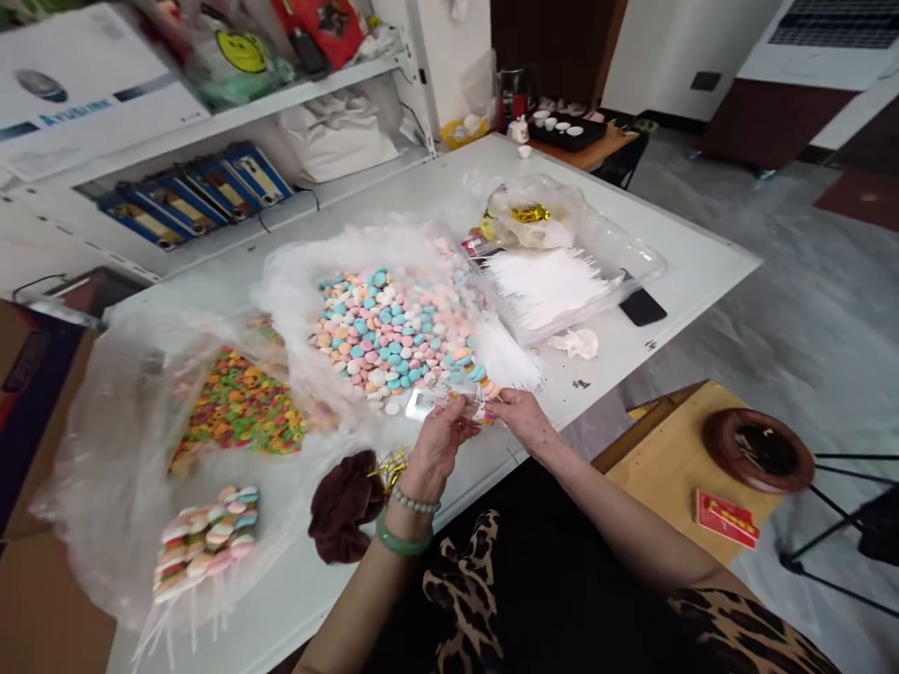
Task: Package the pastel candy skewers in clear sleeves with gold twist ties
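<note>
In the head view my left hand pinches a small clear plastic bag with a white printed patch. Close beside it, my right hand grips a candy skewer of orange, blue and pink pieces, its lower end hidden by my fingers. The skewer's tip points up and left, near the bag; whether any of it is inside I cannot tell. Just beyond my hands lies a big open bag of pastel marshmallow candies. White sticks lie at its right side.
Left on the table are a bag of colorful ring candies and a pile of finished-looking skewers. A brown scrunchie and gold ties lie near my left wrist. A plastic tray of white sticks and a phone are farther right.
</note>
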### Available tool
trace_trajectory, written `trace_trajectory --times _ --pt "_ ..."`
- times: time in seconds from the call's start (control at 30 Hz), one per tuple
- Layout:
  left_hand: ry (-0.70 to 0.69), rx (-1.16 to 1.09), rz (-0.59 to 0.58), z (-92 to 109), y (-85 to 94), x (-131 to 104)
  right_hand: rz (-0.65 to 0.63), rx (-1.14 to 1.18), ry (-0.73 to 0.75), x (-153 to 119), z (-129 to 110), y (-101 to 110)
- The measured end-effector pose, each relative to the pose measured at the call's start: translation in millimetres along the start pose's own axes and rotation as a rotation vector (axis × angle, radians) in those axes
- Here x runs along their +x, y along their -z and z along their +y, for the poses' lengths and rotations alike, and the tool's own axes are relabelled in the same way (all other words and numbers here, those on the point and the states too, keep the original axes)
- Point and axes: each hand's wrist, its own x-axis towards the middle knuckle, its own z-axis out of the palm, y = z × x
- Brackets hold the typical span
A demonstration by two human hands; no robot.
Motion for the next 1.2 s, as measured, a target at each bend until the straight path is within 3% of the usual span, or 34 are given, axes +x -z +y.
trace_trajectory --times 0.37,0.53,0.67,0.8,0.93,1.07,1.2 --pt "-0.084 -0.012 -0.182 11 26.8 9 -0.026 0.062 -0.054 6 -9 -16" --pt "-0.081 -0.056 0.037 13 37.6 16 -0.144 0.142 -0.083 14 -8 -31" --pt "-0.182 -0.172 0.153 13 43.5 18 -0.267 0.188 -0.098 19 -14 -48" --pt "-0.238 -0.254 0.181 20 50.8 12 -0.32 0.171 -0.098 25 -18 -64" --pt "-0.19 -0.294 0.168 23 60.4 5 -0.302 0.12 -0.102 30 -16 -73" --pt "-0.158 -0.333 0.138 21 65.2 2 -0.293 0.087 -0.091 30 -15 -74" --pt "-0.065 -0.205 0.085 22 63.6 1 -0.283 0.025 -0.053 29 -14 -71"
